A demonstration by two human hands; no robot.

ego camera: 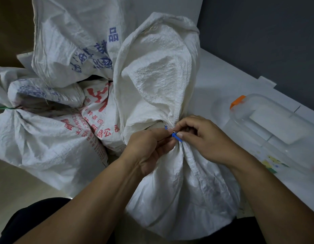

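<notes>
A white woven sack (184, 182) stands in front of me, its neck gathered tight at mid-frame and its loose top (158, 71) flaring upward. A thin blue tie (175, 136) wraps the gathered neck. My left hand (149, 148) pinches the tie from the left side with curled fingers. My right hand (202, 136) pinches the tie's other end from the right, thumb and forefinger meeting at the blue piece. Most of the tie is hidden under my fingers and the sack folds.
Several other white sacks lie to the left: one with red print (52, 141) tied with a green cord (5, 107), one with blue print (78, 43) behind. A clear plastic box with an orange latch (268, 124) sits on the white surface (226, 80) at right.
</notes>
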